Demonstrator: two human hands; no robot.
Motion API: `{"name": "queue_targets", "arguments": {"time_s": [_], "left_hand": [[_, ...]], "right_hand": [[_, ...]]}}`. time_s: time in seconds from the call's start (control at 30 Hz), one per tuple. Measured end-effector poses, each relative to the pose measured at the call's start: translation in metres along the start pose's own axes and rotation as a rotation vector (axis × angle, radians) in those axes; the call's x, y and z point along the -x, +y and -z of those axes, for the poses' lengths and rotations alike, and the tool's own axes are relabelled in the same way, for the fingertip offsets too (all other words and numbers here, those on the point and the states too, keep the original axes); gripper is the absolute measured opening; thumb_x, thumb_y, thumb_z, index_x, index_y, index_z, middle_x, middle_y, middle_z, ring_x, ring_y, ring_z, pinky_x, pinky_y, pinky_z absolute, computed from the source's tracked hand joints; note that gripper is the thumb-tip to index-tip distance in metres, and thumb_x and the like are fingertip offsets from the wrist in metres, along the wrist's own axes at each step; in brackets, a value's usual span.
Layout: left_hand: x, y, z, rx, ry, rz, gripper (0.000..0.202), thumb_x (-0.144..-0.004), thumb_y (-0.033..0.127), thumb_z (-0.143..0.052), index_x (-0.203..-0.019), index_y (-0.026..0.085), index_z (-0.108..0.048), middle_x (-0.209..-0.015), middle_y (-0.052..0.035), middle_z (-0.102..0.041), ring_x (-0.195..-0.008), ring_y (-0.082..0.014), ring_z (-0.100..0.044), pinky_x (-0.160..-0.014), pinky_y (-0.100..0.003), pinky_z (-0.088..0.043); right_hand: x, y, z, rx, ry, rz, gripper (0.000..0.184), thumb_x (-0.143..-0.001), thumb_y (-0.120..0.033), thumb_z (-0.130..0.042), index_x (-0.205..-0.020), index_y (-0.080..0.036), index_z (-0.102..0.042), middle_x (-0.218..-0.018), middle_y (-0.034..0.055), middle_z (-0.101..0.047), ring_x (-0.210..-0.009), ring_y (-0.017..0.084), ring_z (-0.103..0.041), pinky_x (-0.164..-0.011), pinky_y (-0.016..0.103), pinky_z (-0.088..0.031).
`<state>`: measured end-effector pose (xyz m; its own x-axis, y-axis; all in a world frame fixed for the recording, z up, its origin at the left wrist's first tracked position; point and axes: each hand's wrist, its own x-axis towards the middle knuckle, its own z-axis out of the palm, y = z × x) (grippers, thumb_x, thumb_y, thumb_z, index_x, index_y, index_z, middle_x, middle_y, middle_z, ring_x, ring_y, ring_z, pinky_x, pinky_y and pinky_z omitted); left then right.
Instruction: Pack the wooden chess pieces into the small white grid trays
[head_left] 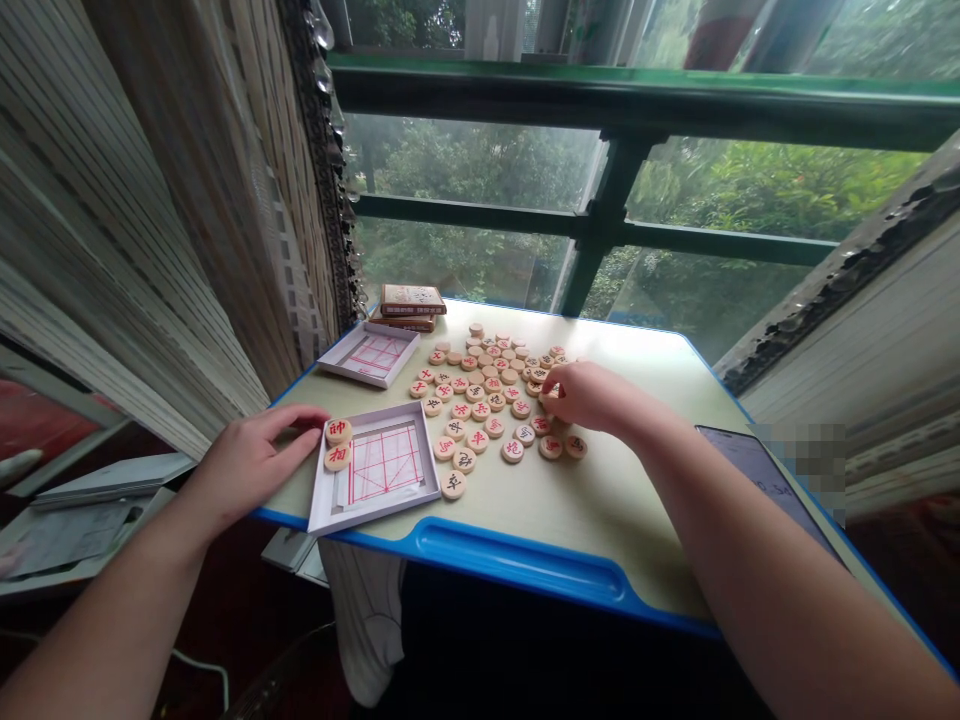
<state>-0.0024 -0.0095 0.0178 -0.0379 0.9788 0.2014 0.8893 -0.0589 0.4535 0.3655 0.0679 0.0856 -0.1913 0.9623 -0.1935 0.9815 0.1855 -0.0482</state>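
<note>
Several round wooden chess pieces with red and dark characters lie scattered over the middle of a small table. My right hand reaches into the pile with its fingertips closed on one piece at the pile's right side. My left hand rests flat on the table's left corner, fingers against the left edge of a shallow white box tray. Two pieces sit inside that tray at its left side, on a folded sheet with a red grid.
A second white tray with a red grid sheet lies further back on the left. Behind it is a stack of flat boxes. A dark phone lies at the table's right. Blinds hang left, a window ahead.
</note>
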Motion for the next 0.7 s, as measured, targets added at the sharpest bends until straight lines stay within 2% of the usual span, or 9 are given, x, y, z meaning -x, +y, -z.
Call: {"name": "queue_targets", "arguments": {"time_s": [0.17, 0.3, 0.4, 0.5, 0.57, 0.7], "left_hand": [[-0.001, 0.0, -0.001, -0.002, 0.002, -0.01, 0.04, -0.078, 0.048, -0.047, -0.1, 0.02, -0.067, -0.098, -0.0018, -0.069, -0.078, -0.0167, -0.061, -0.08, -0.027, -0.049], [-0.001, 0.001, -0.001, -0.004, 0.012, -0.011, 0.04, -0.078, 0.048, -0.047, -0.099, 0.02, -0.067, -0.097, -0.002, -0.07, -0.077, -0.0168, -0.062, -0.078, -0.027, -0.05], [-0.001, 0.001, -0.001, 0.003, 0.026, -0.017, 0.041, -0.077, 0.049, -0.047, -0.097, 0.02, -0.068, -0.096, -0.0026, -0.071, -0.077, -0.0174, -0.062, -0.078, -0.028, -0.05], [-0.001, 0.001, -0.001, 0.01, 0.023, -0.019, 0.041, -0.077, 0.048, -0.047, -0.098, 0.02, -0.068, -0.097, -0.0033, -0.07, -0.08, -0.0179, -0.063, -0.08, -0.029, -0.05], [-0.001, 0.0, -0.002, 0.014, 0.018, -0.013, 0.041, -0.077, 0.048, -0.047, -0.099, 0.02, -0.068, -0.098, -0.0033, -0.07, -0.08, -0.0181, -0.063, -0.08, -0.029, -0.05], [-0.002, -0.001, -0.003, 0.015, 0.018, -0.012, 0.041, -0.077, 0.049, -0.047, -0.099, 0.021, -0.068, -0.097, -0.0025, -0.07, -0.079, -0.0182, -0.063, -0.081, -0.03, -0.05]], "right_hand": [[-0.003, 0.003, 0.0, -0.092, -0.052, 0.041, 0.025, -0.081, -0.025, -0.048, -0.085, -0.018, -0.071, -0.083, 0.0067, -0.07, -0.071, 0.016, -0.06, -0.056, 0.024, -0.039], [-0.006, 0.008, -0.003, -0.02, -0.006, 0.02, 0.024, -0.077, -0.027, -0.053, -0.093, -0.022, -0.07, -0.092, 0.0064, -0.07, -0.077, 0.018, -0.06, -0.058, 0.024, -0.039], [-0.002, 0.011, 0.001, 0.051, 0.001, -0.041, 0.025, -0.075, -0.033, -0.054, -0.092, -0.022, -0.07, -0.092, 0.0074, -0.069, -0.076, 0.02, -0.061, -0.056, 0.026, -0.039], [0.004, 0.008, 0.007, 0.112, -0.063, -0.056, 0.029, -0.072, -0.039, -0.057, -0.09, -0.022, -0.071, -0.088, 0.0083, -0.069, -0.074, 0.022, -0.061, -0.055, 0.028, -0.04], [0.007, 0.004, 0.009, 0.148, -0.114, -0.053, 0.032, -0.07, -0.038, -0.059, -0.094, -0.021, -0.072, -0.088, 0.0095, -0.069, -0.074, 0.023, -0.062, -0.055, 0.029, -0.04], [0.008, 0.001, 0.009, 0.175, -0.116, -0.045, 0.032, -0.071, -0.035, -0.058, -0.095, -0.019, -0.072, -0.091, 0.0106, -0.069, -0.073, 0.023, -0.062, -0.055, 0.029, -0.041]]}}
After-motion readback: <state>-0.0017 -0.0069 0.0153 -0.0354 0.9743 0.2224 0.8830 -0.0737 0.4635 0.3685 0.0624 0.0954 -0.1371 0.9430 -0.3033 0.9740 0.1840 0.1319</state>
